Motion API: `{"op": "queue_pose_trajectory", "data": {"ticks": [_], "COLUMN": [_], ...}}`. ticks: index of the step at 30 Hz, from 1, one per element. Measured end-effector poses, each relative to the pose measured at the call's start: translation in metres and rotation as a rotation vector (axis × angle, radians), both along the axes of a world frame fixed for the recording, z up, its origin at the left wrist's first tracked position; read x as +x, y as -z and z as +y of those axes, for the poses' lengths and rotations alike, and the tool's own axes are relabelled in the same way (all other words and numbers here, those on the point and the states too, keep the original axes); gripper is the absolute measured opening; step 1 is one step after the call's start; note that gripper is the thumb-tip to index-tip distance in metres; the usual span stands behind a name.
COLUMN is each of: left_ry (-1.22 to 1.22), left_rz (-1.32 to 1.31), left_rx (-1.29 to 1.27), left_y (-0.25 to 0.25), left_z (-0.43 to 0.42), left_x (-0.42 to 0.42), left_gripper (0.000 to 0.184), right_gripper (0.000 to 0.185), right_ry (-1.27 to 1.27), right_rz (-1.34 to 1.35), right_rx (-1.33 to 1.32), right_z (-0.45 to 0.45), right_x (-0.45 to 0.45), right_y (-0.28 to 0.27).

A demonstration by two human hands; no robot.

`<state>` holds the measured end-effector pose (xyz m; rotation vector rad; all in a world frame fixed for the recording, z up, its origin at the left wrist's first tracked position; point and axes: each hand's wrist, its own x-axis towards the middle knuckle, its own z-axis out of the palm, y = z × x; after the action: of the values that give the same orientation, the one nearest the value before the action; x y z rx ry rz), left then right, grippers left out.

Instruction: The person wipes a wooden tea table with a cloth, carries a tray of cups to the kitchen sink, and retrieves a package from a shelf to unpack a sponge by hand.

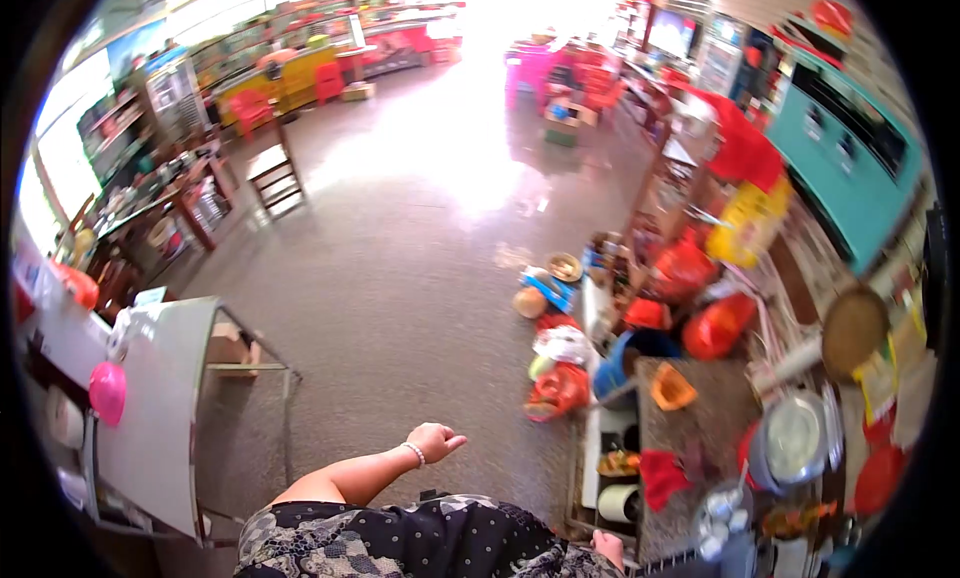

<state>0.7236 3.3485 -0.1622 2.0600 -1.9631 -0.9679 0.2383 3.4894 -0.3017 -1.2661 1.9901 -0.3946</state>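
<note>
My left hand (437,443) swings in front of my body above the bare floor (400,308), its fingers curled in and the thumb sticking out. Nothing shows in it. A beaded bracelet (414,454) circles that wrist. Low at the bottom edge is my right hand (607,546), small and partly cut off by my patterned clothing (430,533). Its fingers are too blurred to read. Closest to it is the stone-topped counter (655,518), with a red cloth (662,478) on top. A white roll (617,502) sits on the shelf beneath.
At left stands a grey-topped table (150,448) with a pink bowl (108,394). Bags (560,383) and a blue bucket (620,363) crowd the right side. A wooden chair (273,173) stands farther off, before shop shelves. A metal pot (795,440) is at right.
</note>
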Motion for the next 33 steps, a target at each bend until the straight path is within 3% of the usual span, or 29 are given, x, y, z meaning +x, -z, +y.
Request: {"op": "queue_pose_trajectory", "data": {"ticks": [3,7,10,13,16,20,21,22,23,24,25,26,27,28,30,33], "left_ry": [-0.254,-0.472,-0.615,-0.894,-1.098,-1.182,-1.028,-1.137,-1.249,-1.630,-1.796,-1.955,-1.835,-1.841,-1.838,-1.706], "left_rz": [0.082,0.264,0.362,0.574,0.551,0.199,0.061,0.082,0.100,0.270,0.322,0.373,0.373,0.419,0.492,0.541], "left_rx": [-0.037,-0.277,-0.264,-0.025,0.134,0.382,0.473,0.487,0.496,0.418,0.396,0.365,0.346,0.337,0.315,0.229], "left_y": [-0.022,-0.016,0.013,0.031,0.045,0.083,0.113,0.116,0.121,0.092,0.071,0.062,0.088,0.096,0.096,0.086], "left_z": [-0.018,-0.058,-0.108,-0.148,-0.151,-0.090,-0.060,-0.054,-0.048,-0.049,-0.055,-0.069,-0.064,-0.077,-0.125,-0.238], "left_x": [0.072,0.142,0.196,0.249,0.307,0.386,0.411,0.420,0.429,0.417,0.408,0.409,0.417,0.432,0.478,0.605], "left_gripper": [0.047,0.049,0.043,0.034,0.030,0.027,0.027,0.027,0.027,0.026,0.024,0.022,0.020,0.020,0.020,0.020], "right_gripper": [0.037,0.034,0.032,0.030,0.028,0.025,0.024,0.024,0.023,0.027,0.034,0.034,0.035,0.028,0.028,0.029], "right_ry": [-0.143,-0.363,-0.480,-0.566,-0.621,-0.708,-0.796,-0.935,-1.381,-0.742,-0.780,-0.819,-0.861,-0.855,-0.861,-1.068], "right_rz": [0.101,0.168,0.215,0.276,0.360,0.531,0.597,0.654,0.857,0.289,0.095,0.228,0.091,0.018,0.020,0.055], "right_rx": [0.064,0.073,0.087,0.106,0.114,0.057,-0.069,-0.287,-0.453,-0.499,-0.208,-0.212,-0.111,-0.345,-0.318,-0.212], "right_z": [-0.094,-0.231,-0.324,-0.415,-0.513,-0.652,-0.701,-0.759,-0.798,-0.856,-0.896,-0.874,-0.924,-0.966,-0.943,-0.952], "right_x": [0.056,0.140,0.200,0.253,0.285,0.300,0.305,0.322,0.388,0.433,0.497,0.590,0.634,0.682,0.789,0.884], "right_y": [-0.006,-0.028,-0.031,-0.022,-0.008,0.027,0.050,0.077,0.023,0.066,0.034,-0.096,-0.078,-0.039,-0.149,-0.189]}}
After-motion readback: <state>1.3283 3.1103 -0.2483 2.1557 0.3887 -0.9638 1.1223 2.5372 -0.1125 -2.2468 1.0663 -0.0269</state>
